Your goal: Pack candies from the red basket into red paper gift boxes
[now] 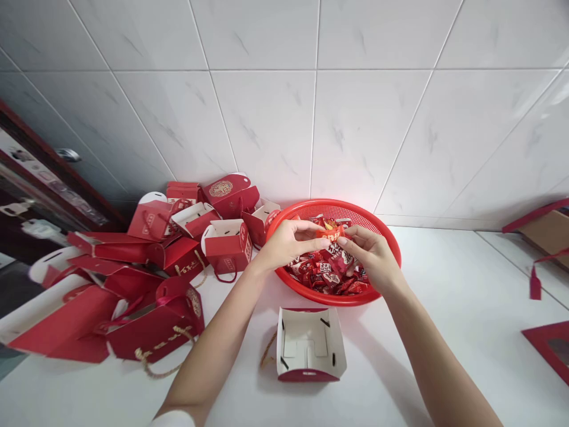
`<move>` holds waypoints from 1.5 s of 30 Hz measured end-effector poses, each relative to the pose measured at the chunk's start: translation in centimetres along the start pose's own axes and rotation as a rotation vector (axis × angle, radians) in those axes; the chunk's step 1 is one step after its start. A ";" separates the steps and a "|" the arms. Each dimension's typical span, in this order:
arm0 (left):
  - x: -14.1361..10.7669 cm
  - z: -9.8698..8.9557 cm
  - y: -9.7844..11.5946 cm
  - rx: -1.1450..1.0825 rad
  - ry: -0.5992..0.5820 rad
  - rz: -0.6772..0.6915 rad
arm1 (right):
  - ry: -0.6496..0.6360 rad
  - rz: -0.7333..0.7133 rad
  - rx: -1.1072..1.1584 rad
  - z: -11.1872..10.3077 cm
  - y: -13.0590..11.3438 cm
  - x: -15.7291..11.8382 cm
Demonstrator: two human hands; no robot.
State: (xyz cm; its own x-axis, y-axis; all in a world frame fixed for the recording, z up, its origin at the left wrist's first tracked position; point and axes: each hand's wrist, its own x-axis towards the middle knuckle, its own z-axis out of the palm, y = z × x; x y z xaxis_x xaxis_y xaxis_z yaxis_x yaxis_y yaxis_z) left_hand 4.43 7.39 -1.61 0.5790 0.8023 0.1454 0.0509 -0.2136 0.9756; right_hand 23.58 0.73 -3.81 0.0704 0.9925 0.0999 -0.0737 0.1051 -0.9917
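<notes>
Both hands are over a red plastic basket (393, 249) filled with small wrapped candies (326, 276). Between them is an orange-red candy packet (331, 233). My left hand (296, 240) pinches its left side, and my right hand (368, 252) has its right side between thumb and fingers. In front of the basket stands an open box (306, 347), white inside and red outside, with nothing in it and a rope handle at its left side.
Many red gift boxes (155, 314), several with rope handles, are piled on the left. A white tiled wall (267, 130) rises behind the basket. Red cardboard pieces (551, 350) and a tassel (536, 284) are at the right edge.
</notes>
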 end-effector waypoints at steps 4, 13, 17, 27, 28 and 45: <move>0.1 -0.2 0.0 -0.061 0.109 0.019 | -0.048 0.007 -0.027 0.2 0.1 -0.1; 0.3 -0.3 -0.2 -0.069 0.187 0.153 | -0.154 0.075 -0.061 0.3 -0.1 -0.3; 0.2 -1.3 -0.2 0.031 0.180 0.187 | -0.171 0.094 -0.094 -0.5 -0.6 -0.2; -0.5 -1.3 0.0 0.263 0.042 0.202 | -0.248 0.154 -0.157 0.3 -0.3 -0.4; -0.5 -1.0 0.0 0.265 0.047 0.214 | -0.251 0.155 -0.155 0.4 -0.3 -0.5; 1.6 -4.1 -0.9 0.602 0.121 0.012 | 0.065 -0.017 -0.048 -1.4 -1.4 -0.2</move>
State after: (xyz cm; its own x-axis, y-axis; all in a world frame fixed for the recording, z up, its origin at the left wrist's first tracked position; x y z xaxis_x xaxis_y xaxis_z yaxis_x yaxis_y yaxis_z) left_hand 1.97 11.10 -1.61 0.4876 0.8480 0.2077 0.5163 -0.4719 0.7147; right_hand 25.10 0.27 -2.60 0.1356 0.9844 0.1125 -0.0245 0.1168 -0.9928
